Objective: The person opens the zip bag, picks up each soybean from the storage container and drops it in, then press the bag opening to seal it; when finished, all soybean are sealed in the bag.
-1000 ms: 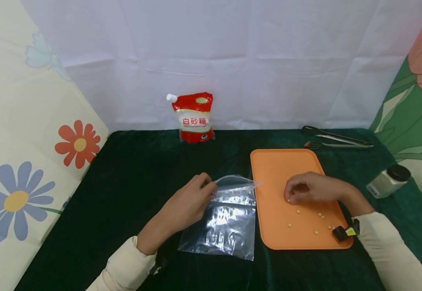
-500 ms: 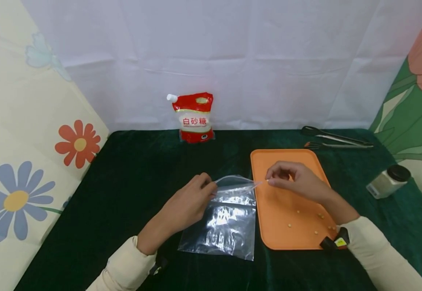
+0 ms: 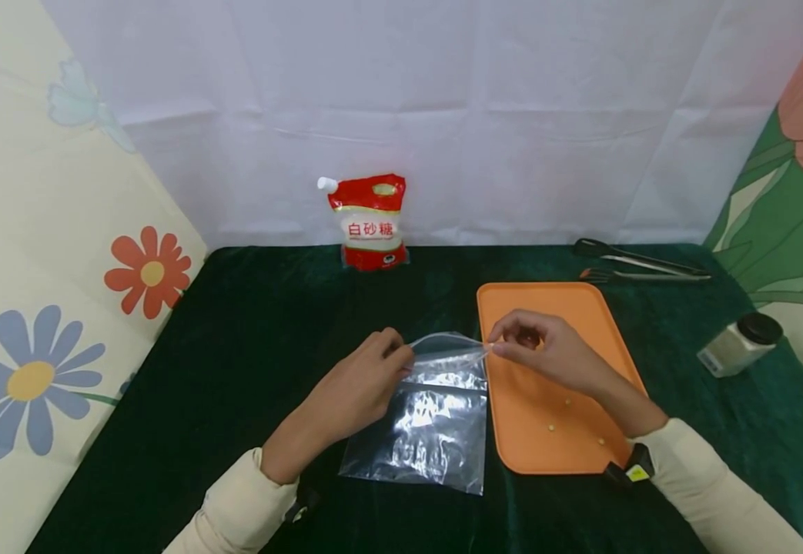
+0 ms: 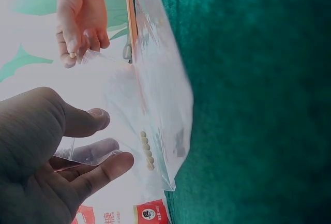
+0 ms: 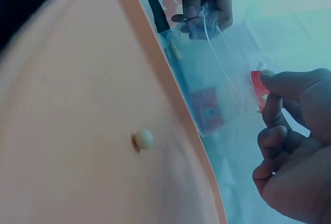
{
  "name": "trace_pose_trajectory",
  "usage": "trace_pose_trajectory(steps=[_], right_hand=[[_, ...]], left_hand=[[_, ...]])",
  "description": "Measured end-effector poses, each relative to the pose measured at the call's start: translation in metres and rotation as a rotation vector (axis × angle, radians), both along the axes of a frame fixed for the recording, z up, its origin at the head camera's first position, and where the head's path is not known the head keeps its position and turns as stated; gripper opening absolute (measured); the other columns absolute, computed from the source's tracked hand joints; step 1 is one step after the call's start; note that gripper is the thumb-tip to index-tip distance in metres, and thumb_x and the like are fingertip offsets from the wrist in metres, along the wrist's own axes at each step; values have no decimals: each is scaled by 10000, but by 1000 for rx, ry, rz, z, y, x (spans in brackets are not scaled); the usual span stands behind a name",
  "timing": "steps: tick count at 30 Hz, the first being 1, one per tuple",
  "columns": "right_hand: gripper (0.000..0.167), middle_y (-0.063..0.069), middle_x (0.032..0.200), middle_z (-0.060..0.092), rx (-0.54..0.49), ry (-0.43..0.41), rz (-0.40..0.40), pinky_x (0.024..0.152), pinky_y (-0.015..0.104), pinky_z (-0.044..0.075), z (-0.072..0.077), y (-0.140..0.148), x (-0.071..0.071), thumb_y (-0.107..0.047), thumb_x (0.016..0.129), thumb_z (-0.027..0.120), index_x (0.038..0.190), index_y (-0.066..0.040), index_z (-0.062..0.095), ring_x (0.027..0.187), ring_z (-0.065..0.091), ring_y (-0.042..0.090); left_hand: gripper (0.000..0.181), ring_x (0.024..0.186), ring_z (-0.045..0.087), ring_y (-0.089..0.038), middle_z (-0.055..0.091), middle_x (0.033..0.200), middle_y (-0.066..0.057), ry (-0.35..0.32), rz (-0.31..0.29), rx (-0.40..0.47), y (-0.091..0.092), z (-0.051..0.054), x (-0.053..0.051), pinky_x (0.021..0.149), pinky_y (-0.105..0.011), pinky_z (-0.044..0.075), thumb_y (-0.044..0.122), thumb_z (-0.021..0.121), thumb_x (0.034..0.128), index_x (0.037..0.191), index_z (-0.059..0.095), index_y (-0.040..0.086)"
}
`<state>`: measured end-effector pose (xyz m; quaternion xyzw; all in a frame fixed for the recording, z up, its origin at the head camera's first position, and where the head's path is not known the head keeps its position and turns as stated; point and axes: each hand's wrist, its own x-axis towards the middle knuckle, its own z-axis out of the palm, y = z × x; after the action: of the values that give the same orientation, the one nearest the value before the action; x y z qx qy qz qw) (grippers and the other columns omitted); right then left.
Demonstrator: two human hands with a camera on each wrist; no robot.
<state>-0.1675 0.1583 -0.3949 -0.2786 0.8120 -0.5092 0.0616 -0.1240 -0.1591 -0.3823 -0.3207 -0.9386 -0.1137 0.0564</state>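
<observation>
My left hand [image 3: 349, 392] grips the left side of a clear zip bag's mouth; the bag [image 3: 429, 438] hangs above the dark green cloth. In the left wrist view, bag film runs between the left fingers, and several pale balls [image 4: 148, 151] sit in a row inside the bag. At the mouth's right corner is my right hand [image 3: 553, 350], thumb and forefinger together, with a small pale ball [image 4: 73, 55] pinched between their tips in the left wrist view. An orange tray [image 3: 540, 454] under the right hand bears loose pale balls, one [image 5: 144, 139] large in the right wrist view.
A red and white pouch [image 3: 373, 231] with a white cap stands at the back. Tongs [image 3: 644, 261] lie behind the tray. To its right is a tilted clear jar [image 3: 737, 348] with a black lid. White and flowered cloths hang around the table.
My right hand has moved left and slightly up, from low over the tray to the bag's right corner, carrying a ball. The left hand and bag have hardly moved.
</observation>
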Motion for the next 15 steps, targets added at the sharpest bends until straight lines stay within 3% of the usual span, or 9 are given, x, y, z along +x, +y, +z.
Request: trace_pose_trajectory(steps=[7,13,15], right_hand=[[143,5,865,574,29,54,-16,649,303,414,2,-3,1,-231,966,692,1104,-194,690,754,510,200],[121,56,853,565,48,61,-54,661,313,411,26,-1,10,-146,974,670,1084,-96,682,761,498,226],[94,56,853,567,66,74,-50,665,318,409,32,6,9,-134,976,665,1064,-108,684,765,493,221]], left_hand=[[281,971,522,-95,534,1154,15,0,-2,11,0,1,0,741,-203,487,183,744,899,1162,643,195],[288,968,519,-90,533,1149,19,-8,1,8,1,0,0,737,-199,482,186,744,897,1166,643,202],[286,965,518,-88,532,1148,21,-6,4,4,1,0,0,734,-196,480,192,742,901,1168,643,204]])
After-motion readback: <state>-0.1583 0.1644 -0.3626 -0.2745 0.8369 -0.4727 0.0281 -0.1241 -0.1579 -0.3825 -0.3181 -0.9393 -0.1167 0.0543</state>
